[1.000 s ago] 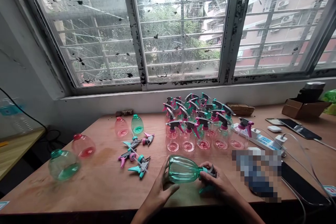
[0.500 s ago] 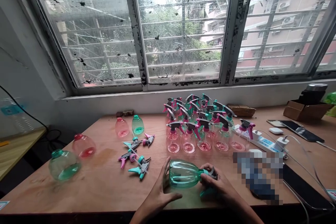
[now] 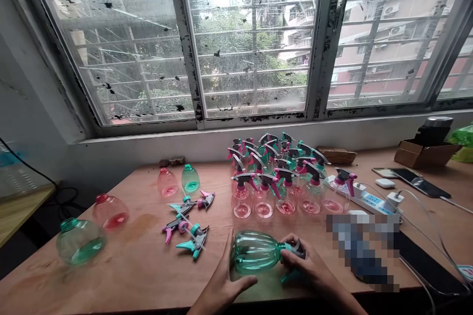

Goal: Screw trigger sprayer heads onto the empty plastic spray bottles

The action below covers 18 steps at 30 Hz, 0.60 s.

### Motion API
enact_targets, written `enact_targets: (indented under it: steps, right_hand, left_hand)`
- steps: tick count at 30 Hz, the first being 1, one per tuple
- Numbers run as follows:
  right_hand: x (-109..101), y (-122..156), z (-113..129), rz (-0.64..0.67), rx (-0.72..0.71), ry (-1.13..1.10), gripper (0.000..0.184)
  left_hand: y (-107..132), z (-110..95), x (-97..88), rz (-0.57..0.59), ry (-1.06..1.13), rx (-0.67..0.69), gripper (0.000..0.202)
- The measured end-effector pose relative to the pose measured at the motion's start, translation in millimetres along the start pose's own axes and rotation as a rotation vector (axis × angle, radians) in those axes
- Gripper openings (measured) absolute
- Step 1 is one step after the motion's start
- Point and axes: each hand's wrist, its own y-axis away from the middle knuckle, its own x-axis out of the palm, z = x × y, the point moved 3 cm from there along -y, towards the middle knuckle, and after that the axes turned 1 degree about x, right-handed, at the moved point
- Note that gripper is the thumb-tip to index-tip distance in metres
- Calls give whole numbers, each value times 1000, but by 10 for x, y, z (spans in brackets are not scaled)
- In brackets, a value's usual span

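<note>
While the view is shifting slightly, the uncapped bottles on the left, one green (image 3: 81, 246) and one red (image 3: 111, 212), are sitting lower and further left in the picture than a second ago, and the held green bottle (image 3: 256, 253) is appearing lower too. To their right on the wooden table (image 3: 140, 280), an uncapped pink bottle (image 3: 167, 184) and a smaller-looking green one (image 3: 190, 180) are standing at the back, with several loose spray heads (image 3: 184, 227) lying in front of them. The left hand (image 3: 222, 278) is spreading wide around the base of the held bottle, its fingers pointing up beside it and its thumb standing further from them than a second ago; whether the palm is touching the base, I cannot tell. The bottle is lying sideways above the table's near edge, its base towards the left hand. At its other end, the right hand (image 3: 306, 262) is pinching the neck and black-and-teal sprayer between thumb and fingers. Behind the hands, a cluster of capped spray bottles (image 3: 285, 177) is standing upright, and further right a power strip (image 3: 373, 203) is lying near it.
</note>
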Motion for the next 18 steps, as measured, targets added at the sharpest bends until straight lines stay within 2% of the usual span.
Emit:
enact_targets:
  steps: [7, 10, 12, 15, 18]
  right_hand:
    - [2, 5, -2, 4, 20, -1, 47]
    - [1, -1, -11, 4, 21, -3, 45]
    - [0, -3, -14, 6, 26, -7, 44]
    - [-5, -3, -22, 22, 20, -12, 44]
    - [-17, -5, -37, 36, 21, -10, 44]
  left_hand:
    - [-18, 57, -22, -66, -79, 53, 99]
    - [-26, 129, -15, -111, -206, 118, 93]
    - [-23, 159, -6, -148, -303, 144, 97]
    - [-6, 126, 18, -149, -393, 137, 109]
    - [7, 43, 16, -169, -406, 97, 98]
